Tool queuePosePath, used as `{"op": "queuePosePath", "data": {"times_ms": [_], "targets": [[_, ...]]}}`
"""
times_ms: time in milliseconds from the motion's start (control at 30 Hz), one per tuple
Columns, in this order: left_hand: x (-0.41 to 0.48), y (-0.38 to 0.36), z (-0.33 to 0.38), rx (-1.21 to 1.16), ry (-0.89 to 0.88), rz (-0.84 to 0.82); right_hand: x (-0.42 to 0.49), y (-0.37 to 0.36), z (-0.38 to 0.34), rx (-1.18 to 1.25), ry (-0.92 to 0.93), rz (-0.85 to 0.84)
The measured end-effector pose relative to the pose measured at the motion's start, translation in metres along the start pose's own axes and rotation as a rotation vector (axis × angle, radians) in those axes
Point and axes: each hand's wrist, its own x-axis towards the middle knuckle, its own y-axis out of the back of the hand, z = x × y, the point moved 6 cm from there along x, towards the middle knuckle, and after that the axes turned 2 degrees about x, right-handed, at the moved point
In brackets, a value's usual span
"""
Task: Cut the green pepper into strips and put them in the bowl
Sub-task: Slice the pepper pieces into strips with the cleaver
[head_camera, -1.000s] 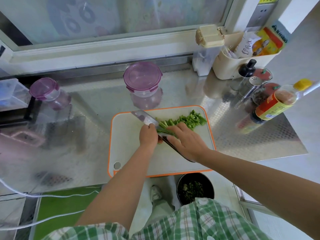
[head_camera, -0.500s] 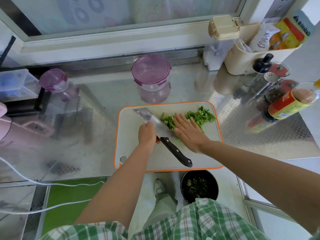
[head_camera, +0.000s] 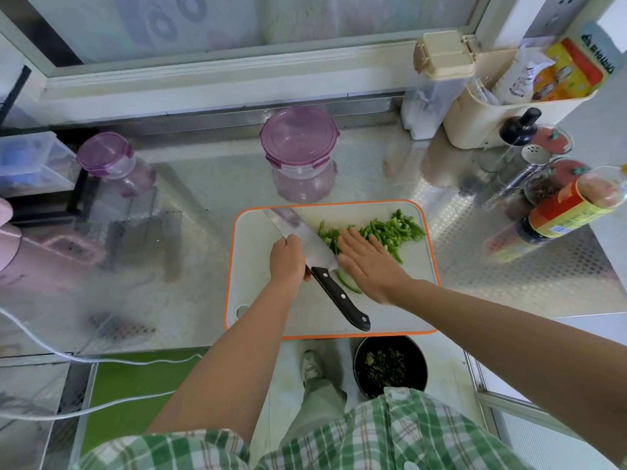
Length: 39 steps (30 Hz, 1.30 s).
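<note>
Cut green pepper strips (head_camera: 390, 232) lie in a heap on the far right of the white, orange-rimmed cutting board (head_camera: 258, 300). A knife (head_camera: 339, 296) with a black handle rests slanted across the board, its blade pointing far left. My left hand (head_camera: 288, 259) grips the blade's back edge near the handle. My right hand (head_camera: 369, 266) lies flat with its fingers stretched out, pressed on the strips right beside the blade. One curved strip (head_camera: 347, 283) lies alone next to the handle.
A dark round container (head_camera: 359, 354) holding green scraps sits below the counter's front edge. Two purple-lidded jars (head_camera: 298, 137) (head_camera: 101, 154) stand behind the board. Bottles and shakers (head_camera: 573, 208) crowd the right side, with a cream caddy (head_camera: 481, 127) behind them. White cables run at the left.
My right hand has left the knife handle and opened flat against the strips beside the blade. The handle now shows fully, and a loose curved strip lies by it.
</note>
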Motion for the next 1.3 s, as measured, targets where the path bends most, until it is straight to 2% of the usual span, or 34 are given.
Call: {"op": "queuePosePath", "data": {"times_ms": [67, 167, 200, 300, 367, 433, 533, 600, 800, 933, 1133, 1233, 1300], "targets": [[0.000, 0.002, 0.001, 0.021, -0.005, 0.011, -0.001, 0.010, -0.002, 0.047, 0.019, 0.089], [-0.002, 0.004, 0.003, 0.054, -0.023, 0.027, -0.008, 0.010, -0.028, 0.051, 0.253, 0.045], [-0.004, 0.004, 0.003, 0.059, -0.029, 0.031, -0.008, 0.007, -0.030, 0.018, 0.253, 0.044], [-0.007, 0.004, 0.003, 0.060, -0.035, 0.043, -0.009, 0.017, -0.013, 0.064, 0.013, 0.118], [-0.006, 0.003, 0.000, 0.065, -0.032, 0.056, -0.017, 0.026, -0.020, 0.104, 0.069, 0.195], [-0.005, 0.005, 0.000, 0.068, -0.045, 0.080, -0.025, 0.026, -0.035, 0.107, 0.183, 0.194], [-0.008, 0.012, 0.000, 0.054, -0.060, 0.103, -0.024, 0.011, -0.049, 0.120, 0.099, 0.014], [-0.011, 0.020, 0.000, 0.024, -0.083, 0.099, -0.020, 0.006, -0.057, 0.152, 0.066, -0.031], [-0.002, 0.058, -0.030, -0.244, -0.035, 0.139, 0.001, 0.003, -0.088, -0.019, 0.119, 0.141], [0.007, 0.078, -0.049, -0.389, 0.072, 0.072, 0.034, -0.017, -0.116, 0.000, 0.107, 0.114], [0.041, 0.147, -0.092, -0.218, 0.091, 0.281, 0.065, -0.044, -0.143, 0.077, 0.167, -0.017], [0.049, 0.175, -0.098, -0.116, 0.109, 0.295, 0.073, -0.045, -0.137, 0.005, 0.196, 0.004], [0.060, 0.186, -0.102, 0.040, 0.121, 0.302, 0.077, -0.051, -0.131, -0.054, 0.168, -0.031]]}}
